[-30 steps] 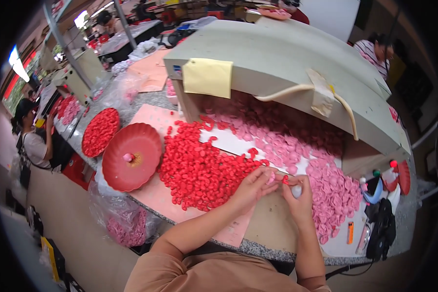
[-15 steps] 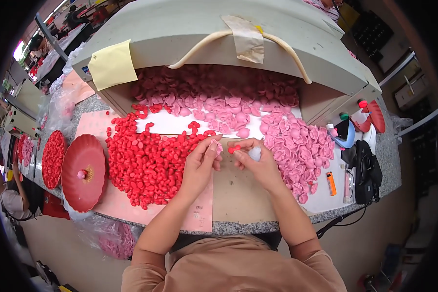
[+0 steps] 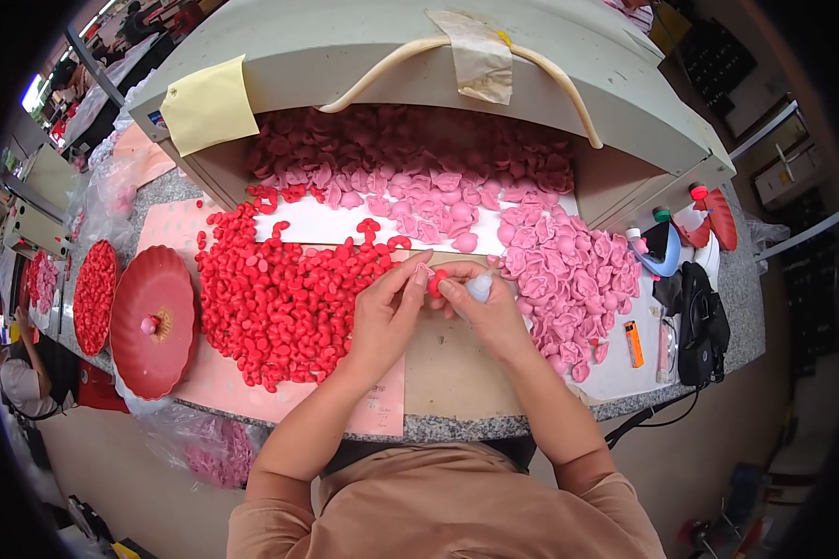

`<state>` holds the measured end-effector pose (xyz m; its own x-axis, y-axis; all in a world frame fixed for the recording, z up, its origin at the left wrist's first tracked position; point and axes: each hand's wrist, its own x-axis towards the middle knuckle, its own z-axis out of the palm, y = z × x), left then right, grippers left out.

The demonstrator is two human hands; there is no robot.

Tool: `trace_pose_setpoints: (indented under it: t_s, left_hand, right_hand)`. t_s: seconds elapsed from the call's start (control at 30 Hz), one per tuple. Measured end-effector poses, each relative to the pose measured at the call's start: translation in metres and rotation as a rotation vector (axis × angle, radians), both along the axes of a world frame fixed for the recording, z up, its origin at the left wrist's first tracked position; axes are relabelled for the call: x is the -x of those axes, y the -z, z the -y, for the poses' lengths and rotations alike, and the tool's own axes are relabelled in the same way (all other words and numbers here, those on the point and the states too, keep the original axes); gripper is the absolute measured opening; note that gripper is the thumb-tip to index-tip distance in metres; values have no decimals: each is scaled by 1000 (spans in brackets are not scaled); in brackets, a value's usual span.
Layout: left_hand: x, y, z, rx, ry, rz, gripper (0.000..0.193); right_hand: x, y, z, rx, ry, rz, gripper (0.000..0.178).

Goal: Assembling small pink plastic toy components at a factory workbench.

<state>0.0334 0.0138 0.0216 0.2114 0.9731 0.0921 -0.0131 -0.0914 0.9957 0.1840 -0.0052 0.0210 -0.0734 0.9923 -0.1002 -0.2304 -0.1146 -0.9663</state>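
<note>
My left hand is closed, pinching a small pink petal-shaped piece that is mostly hidden by the fingers. Right beside it, my right hand holds a small red rounded piece at its fingertips, against or very close to the pink one. A whitish squeeze bottle is tucked in the same hand. To the left of my hands spreads a heap of red pieces; to the right lies a pile of pink petal-shaped pieces.
A grey metal housing arches over more pink pieces at the back. On the left stand a red scalloped dish and a red-filled tray. An orange lighter, a black bag and a blue container lie right.
My right hand has moved left, bringing the red piece up to the pink piece in my left hand. The bottle in the right hand has tilted. The view has shifted slightly.
</note>
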Motion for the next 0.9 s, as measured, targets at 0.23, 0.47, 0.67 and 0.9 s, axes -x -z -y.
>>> trace_pose_setpoints:
  t_s: [0.23, 0.47, 0.67, 0.9]
  left_hand:
    - [3, 1, 0, 31, 74, -35, 29]
    - [4, -5, 2, -4, 112, -39, 29]
    - [4, -10, 3, -29, 134, -56, 28]
    - [7, -3, 2, 9, 148, -20, 27]
  right_hand:
    - [-1, 1, 0, 48, -15, -1, 23]
    - [-4, -3, 2, 135, -141, -54, 21]
    - [0, -3, 4, 122, -121, -5, 24]
    - [5, -1, 2, 66, -109, -7, 24]
